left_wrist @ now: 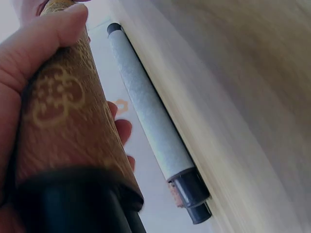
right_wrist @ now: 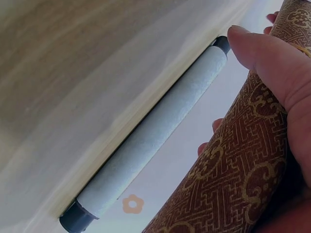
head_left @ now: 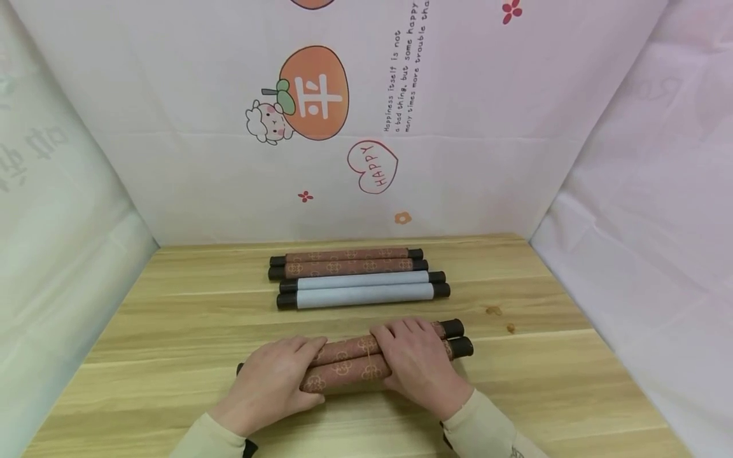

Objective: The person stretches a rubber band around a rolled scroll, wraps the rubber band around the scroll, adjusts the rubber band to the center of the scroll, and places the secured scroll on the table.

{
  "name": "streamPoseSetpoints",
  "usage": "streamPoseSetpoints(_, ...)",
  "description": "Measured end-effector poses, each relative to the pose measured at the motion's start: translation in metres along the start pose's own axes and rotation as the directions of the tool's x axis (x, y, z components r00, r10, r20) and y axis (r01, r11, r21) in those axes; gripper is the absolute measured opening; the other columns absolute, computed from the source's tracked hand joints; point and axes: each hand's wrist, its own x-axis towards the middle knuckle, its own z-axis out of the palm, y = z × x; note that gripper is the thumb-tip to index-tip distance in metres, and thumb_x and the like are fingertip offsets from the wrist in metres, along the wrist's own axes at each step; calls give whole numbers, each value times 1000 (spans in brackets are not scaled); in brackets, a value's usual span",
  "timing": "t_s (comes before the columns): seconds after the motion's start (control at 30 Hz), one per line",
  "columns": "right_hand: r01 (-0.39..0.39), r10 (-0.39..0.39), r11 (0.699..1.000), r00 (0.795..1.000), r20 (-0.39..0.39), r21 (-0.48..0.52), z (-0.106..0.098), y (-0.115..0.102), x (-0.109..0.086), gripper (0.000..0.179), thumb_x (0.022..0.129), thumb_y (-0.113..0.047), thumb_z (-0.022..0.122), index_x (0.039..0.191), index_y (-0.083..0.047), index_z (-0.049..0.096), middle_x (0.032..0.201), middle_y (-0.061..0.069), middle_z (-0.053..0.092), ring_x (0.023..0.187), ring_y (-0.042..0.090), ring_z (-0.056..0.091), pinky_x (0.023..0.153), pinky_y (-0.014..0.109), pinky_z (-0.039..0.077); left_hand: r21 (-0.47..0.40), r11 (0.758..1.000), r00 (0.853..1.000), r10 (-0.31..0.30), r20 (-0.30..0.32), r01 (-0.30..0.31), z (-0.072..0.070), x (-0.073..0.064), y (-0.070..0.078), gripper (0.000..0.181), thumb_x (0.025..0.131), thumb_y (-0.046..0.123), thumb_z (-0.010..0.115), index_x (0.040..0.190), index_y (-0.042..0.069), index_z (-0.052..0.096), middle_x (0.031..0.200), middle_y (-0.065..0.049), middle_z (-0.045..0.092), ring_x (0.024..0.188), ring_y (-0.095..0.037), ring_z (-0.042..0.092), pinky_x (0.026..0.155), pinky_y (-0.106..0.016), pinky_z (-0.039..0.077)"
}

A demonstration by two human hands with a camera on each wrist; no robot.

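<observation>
Two brown hanging scrolls with gold flower patterns and black end knobs lie side by side near the front of the table. My left hand grips the pair near their left end, and my right hand grips them right of the middle. In the left wrist view the left thumb lies along a brown scroll, with fingertips showing on its far side. The right wrist view has the right thumb over the patterned cloth. The left-end knobs are mostly hidden by the left hand in the head view.
Behind the held pair, two pale blue-grey scrolls lie side by side with two brown scrolls beyond them. All rest on a wood-grain table. White printed cloth hangs at the back and both sides.
</observation>
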Motion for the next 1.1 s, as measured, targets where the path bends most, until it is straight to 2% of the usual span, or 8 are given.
streamPoseSetpoints(0.13, 23, -23, 1000, 999, -23, 8, 0, -1, 4, 70, 59, -37, 96, 118, -17, 65, 108, 5, 71, 102, 28, 69, 96, 50, 55, 0, 999, 999, 33, -37, -33, -2, -8, -5, 86, 71, 55, 89, 140, 12, 62, 124, -2, 72, 103, -20, 72, 81, -42, 61)
streamPoseSetpoints(0.33, 49, -48, 999, 998, -35, 13, 0, -5, 11, 72, 61, -34, 96, 124, -16, 64, 111, 5, 71, 103, 28, 68, 98, 51, 53, -17, 999, 996, 37, -87, -38, -3, -17, -10, 83, 71, 49, 91, 139, 10, 63, 126, -3, 72, 105, -19, 72, 83, -41, 61)
streamPoseSetpoints(0.43, 41, -40, 999, 999, -31, 29, -2, -6, 13, 80, 61, -37, 97, 130, -16, 63, 116, 5, 71, 108, 29, 68, 103, 53, 51, -18, 999, 995, 36, -96, -38, -4, -19, -11, 82, 72, 48, 91, 138, 9, 63, 124, -4, 73, 103, -19, 72, 83, -41, 61)
streamPoseSetpoints(0.6, -10, 11, 998, 1000, -6, 58, -6, -5, 12, 90, 65, -43, 97, 141, -16, 57, 134, 10, 66, 127, 33, 62, 115, 56, 43, -12, 1000, 995, 19, -95, -20, -9, -20, -15, 79, 73, 45, 91, 136, 5, 64, 122, -5, 74, 103, -21, 73, 85, -41, 61)
streamPoseSetpoints(0.77, -48, 53, 996, 997, -61, 73, -8, -2, 12, 98, 68, -42, 96, 149, -9, 51, 148, 24, 55, 139, 43, 52, 119, 59, 37, -27, 996, 992, -89, -86, 87, -17, -26, -25, 79, 73, 45, 92, 136, 5, 64, 118, -6, 76, 101, -22, 74, 85, -42, 62)
streamPoseSetpoints(0.9, -47, 55, 996, 992, -116, 71, -8, -1, 13, 97, 71, -44, 95, 149, -7, 51, 148, 28, 54, 139, 47, 51, 118, 61, 37, -39, 984, 979, -175, -99, 172, -23, -34, -39, 82, 73, 45, 93, 137, 5, 62, 117, -8, 76, 98, -23, 74, 82, -44, 62)
streamPoseSetpoints(1.1, -44, 49, 997, 994, -102, 55, -7, -2, 12, 96, 73, -47, 93, 149, -6, 50, 147, 28, 55, 138, 47, 52, 117, 61, 39, -54, 961, 955, -276, -110, 271, -31, -47, -64, 85, 76, 43, 91, 141, -2, 59, 121, -18, 74, 100, -33, 74, 83, -51, 61)
